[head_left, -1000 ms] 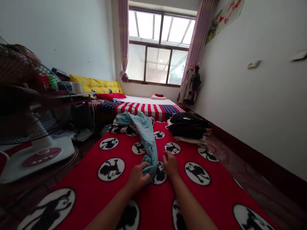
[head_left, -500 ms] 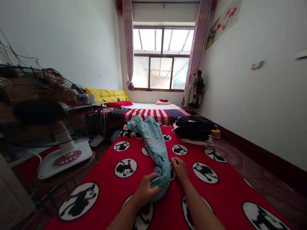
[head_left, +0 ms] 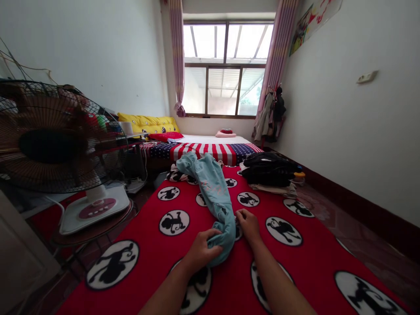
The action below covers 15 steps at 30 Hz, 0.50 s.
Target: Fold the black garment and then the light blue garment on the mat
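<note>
A light blue garment with pink lettering lies stretched lengthwise on the red blanket, bunched and twisted at its near end. My left hand is closed around that bunched end, thumb on one side and fingers tucked into the cloth. Just right of the garment, my right hand rests low over the blanket with its fingers curled together. Its fingertips are close to the cloth's edge, and what they pinch, if anything, cannot be made out. At its far end the garment overlaps a black-and-white patterned cloth.
A stack of folded dark clothes sits at the blanket's far right. On the left, a fan stands on a round stool. Beyond is a bed with a stars-and-stripes cover, below a window.
The view has shifted slightly, so the room appears a little higher and to the right. Both hands keep nearly the same place at the garment's near end.
</note>
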Motion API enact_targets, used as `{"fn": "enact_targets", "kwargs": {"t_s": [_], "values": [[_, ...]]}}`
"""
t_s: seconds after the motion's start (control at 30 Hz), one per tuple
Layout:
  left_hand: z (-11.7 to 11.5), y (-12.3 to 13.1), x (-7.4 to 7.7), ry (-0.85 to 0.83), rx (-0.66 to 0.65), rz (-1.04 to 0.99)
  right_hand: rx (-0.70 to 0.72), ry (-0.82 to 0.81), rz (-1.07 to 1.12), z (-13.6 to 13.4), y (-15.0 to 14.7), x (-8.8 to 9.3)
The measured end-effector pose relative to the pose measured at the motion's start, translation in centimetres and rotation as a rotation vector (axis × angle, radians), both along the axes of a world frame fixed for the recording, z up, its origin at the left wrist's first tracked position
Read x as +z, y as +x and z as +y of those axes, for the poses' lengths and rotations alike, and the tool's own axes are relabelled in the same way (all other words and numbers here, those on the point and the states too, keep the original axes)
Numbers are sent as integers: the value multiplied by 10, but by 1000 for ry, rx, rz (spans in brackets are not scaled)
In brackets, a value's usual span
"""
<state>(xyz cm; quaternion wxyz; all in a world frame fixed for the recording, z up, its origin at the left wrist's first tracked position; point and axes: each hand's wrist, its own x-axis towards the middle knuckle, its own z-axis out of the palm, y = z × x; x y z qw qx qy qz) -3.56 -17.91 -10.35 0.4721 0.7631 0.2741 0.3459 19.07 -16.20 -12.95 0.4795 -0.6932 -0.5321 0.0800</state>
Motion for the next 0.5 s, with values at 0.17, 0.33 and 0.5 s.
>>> {"fn": "enact_targets", "kwargs": {"t_s": [0.17,0.33,0.5], "values": [[0,0,0,-2,10,11,-11,-11,-6,1,-1,1],[-1,0,-1,-9,24,23,-21,-8,3,1,-1,1],[-1,0,0,-19,18,18,-23,-11,3,0,-1,2]]}}
